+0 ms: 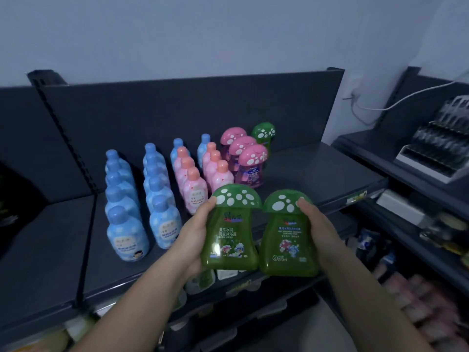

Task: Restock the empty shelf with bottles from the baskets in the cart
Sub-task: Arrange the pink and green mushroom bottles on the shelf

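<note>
I hold two green mushroom-capped bottles side by side above the front edge of the dark shelf (317, 174). My left hand (194, 235) grips the left green bottle (229, 232) from its left side. My right hand (318, 232) grips the right green bottle (288, 237) from its right side. On the shelf stand rows of blue bottles (127, 224), pink bottles (195, 194), three pink mushroom bottles (250, 163) and one green mushroom bottle (264, 133) at the back. The cart and its baskets are out of view.
The shelf's right part, beside the mushroom bottles, is bare. A dark back panel (177, 110) rises behind the rows. To the right, another shelf unit holds a clear display rack (436, 146) and a white cable (406, 97). Lower shelves hold blurred goods.
</note>
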The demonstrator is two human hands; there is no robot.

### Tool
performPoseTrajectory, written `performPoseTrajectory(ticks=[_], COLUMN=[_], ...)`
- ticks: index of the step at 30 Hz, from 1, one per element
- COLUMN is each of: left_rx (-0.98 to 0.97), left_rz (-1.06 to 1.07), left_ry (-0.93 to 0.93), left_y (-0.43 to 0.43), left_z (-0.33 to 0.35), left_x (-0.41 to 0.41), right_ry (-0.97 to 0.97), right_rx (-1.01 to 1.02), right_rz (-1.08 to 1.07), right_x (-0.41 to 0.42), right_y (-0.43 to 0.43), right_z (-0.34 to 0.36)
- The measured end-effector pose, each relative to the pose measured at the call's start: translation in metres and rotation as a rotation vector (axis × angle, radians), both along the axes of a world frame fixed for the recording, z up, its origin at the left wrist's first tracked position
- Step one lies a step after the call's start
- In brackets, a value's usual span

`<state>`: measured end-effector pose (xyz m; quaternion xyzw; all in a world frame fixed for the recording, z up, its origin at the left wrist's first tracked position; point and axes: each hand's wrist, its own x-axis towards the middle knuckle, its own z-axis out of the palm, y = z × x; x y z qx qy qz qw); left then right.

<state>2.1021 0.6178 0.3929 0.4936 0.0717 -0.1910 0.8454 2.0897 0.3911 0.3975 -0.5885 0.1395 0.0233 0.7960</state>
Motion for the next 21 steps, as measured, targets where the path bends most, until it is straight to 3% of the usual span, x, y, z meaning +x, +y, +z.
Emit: performPoseTrajectory(ticks=[11, 21], left_rx=[0.018, 0.0], left_rz=[0.089, 0.293], left_ry=[-0.099, -0.095], left_y=[-0.089, -0.166], left_z=[0.0, 0.001], left_x=[0.064, 0.109], right_ry=[-0.04, -0.072], right_rx=[-0.044, -0.069], right_rz=[0.137, 0.344], right_x=[0.098, 0.186], right_y=[-0.087, -0.157], right_z=[0.01, 0.008])
